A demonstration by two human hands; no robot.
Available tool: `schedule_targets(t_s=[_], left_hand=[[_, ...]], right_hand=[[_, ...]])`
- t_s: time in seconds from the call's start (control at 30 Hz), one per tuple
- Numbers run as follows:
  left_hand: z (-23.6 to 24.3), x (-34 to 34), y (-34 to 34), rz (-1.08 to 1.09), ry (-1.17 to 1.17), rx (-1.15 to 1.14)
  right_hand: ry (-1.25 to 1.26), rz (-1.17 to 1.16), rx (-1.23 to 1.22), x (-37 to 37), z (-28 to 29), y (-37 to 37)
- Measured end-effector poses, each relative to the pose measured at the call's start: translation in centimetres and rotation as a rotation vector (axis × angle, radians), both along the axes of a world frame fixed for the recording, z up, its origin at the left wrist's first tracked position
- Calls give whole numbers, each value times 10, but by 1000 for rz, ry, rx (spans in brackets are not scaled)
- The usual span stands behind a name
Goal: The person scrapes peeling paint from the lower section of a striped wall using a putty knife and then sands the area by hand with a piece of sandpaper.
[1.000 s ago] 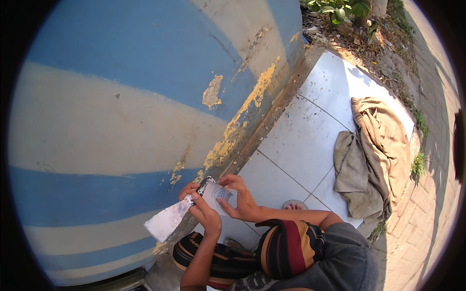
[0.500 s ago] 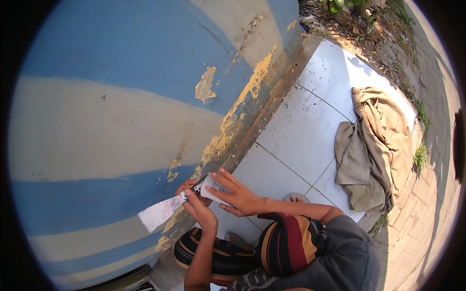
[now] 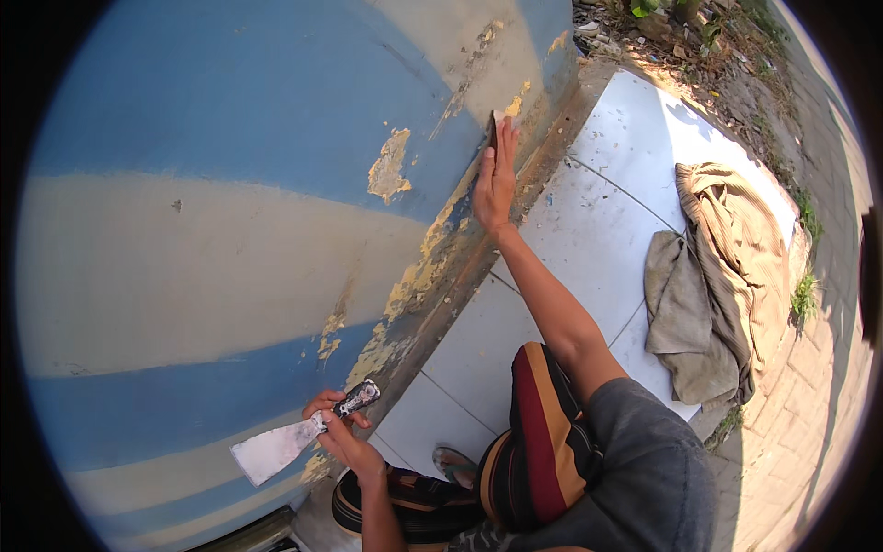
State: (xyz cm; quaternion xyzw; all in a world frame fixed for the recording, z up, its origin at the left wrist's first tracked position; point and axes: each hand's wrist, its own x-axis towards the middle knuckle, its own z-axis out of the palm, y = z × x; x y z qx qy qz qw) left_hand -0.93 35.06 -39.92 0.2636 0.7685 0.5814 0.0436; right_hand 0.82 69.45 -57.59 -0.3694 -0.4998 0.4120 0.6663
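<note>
My left hand is closed around the dark, paint-spotted handle of a putty knife, low beside the wall. Its broad blade, whitish with paint, points down to the left. Farther up, my right hand lies with fingers stretched against the painted wall, pressing a folded piece of sandpaper to it. Only a pale edge of the sandpaper shows past the fingertips; the rest is hidden under the hand. Around that hand runs a strip of peeling, yellowish paint along the wall's foot.
White floor tiles border the wall, with paint flakes along the joint. A crumpled tan and grey cloth lies on them to the right. Beyond are brick paving and soil with plants. My striped-clothed knees are close below.
My right hand has moved from beside the putty knife up to the wall, taking the sandpaper along. My left hand has shifted slightly down and left, still gripping the putty knife.
</note>
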Motion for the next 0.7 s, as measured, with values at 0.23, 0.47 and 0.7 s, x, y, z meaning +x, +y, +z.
schedule_targets(t_s=[0.23,0.47,0.7], left_hand=[[-5,-8,4,27,-87,-35],[-1,-13,3,2,-94,-24],[2,-8,2,-84,-104,-8]], right_hand=[[-251,-114,81,-9,10,-7],[-84,-5,114,-29,17,-60],[51,-45,-136,-22,12,-24]])
